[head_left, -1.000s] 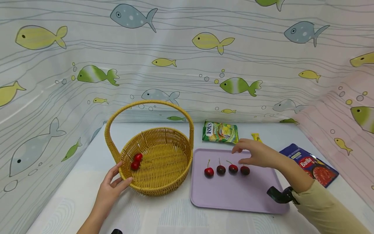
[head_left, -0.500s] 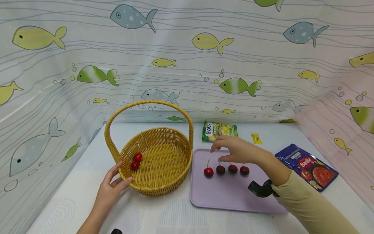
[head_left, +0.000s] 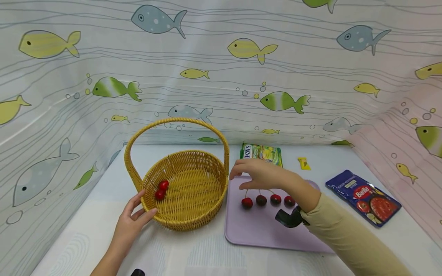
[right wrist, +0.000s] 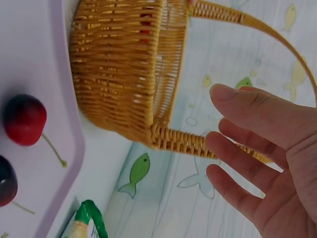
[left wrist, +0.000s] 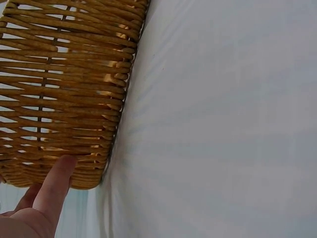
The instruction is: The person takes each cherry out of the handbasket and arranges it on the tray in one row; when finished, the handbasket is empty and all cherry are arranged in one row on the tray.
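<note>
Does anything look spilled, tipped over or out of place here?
Nothing stands out: the basket stands upright with two red fruits inside, and four cherries sit in a row on the purple tray.

The right hand hid part of the snack bag; the sleeve covered a corner of the tray. The yellow packet had print too small to read. Wrist-view edges cut off the basket and one cherry.
</note>
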`<move>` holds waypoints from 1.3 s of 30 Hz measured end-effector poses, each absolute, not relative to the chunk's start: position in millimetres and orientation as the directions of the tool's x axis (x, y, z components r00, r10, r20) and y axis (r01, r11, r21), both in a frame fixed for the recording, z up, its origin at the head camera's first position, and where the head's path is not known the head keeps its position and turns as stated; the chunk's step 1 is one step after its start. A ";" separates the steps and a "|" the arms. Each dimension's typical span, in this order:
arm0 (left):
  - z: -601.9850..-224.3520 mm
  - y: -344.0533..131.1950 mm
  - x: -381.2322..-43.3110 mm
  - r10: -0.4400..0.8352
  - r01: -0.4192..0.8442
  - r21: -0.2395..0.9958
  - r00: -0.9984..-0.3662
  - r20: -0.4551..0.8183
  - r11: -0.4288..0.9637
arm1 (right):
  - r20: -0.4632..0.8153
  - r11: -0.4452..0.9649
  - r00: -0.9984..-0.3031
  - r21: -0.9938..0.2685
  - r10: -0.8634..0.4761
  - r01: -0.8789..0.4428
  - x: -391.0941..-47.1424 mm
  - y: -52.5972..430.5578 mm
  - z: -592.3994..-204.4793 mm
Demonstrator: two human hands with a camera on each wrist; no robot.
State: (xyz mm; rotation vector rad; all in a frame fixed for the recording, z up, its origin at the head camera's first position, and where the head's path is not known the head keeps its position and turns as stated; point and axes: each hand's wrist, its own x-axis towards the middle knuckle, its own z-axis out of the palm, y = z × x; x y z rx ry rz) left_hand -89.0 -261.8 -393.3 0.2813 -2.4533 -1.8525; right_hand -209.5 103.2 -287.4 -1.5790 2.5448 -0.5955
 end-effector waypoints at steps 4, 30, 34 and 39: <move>-392.2 -260.8 -88.8 -0.176 -0.105 0.959 -0.983 -0.060 0.263 | 0.123 0.360 -0.429 -0.368 -0.895 -0.857 -210.5 89.7 -285.0; -392.2 -261.3 -87.6 -0.173 -0.103 0.958 -0.983 -0.057 0.268 | 0.034 0.224 -0.256 -0.387 -0.966 -0.895 -231.3 -16.4 -290.8; -393.0 -261.7 -87.8 -0.167 -0.095 0.960 -0.985 -0.051 0.265 | 0.018 0.237 -0.265 -0.392 -0.964 -0.889 -236.3 -31.5 -292.1; -393.9 -262.0 -89.1 -0.165 -0.089 0.961 -0.985 -0.047 0.260 | -0.019 0.259 -0.274 -0.390 -0.962 -0.884 -245.1 -49.1 -295.8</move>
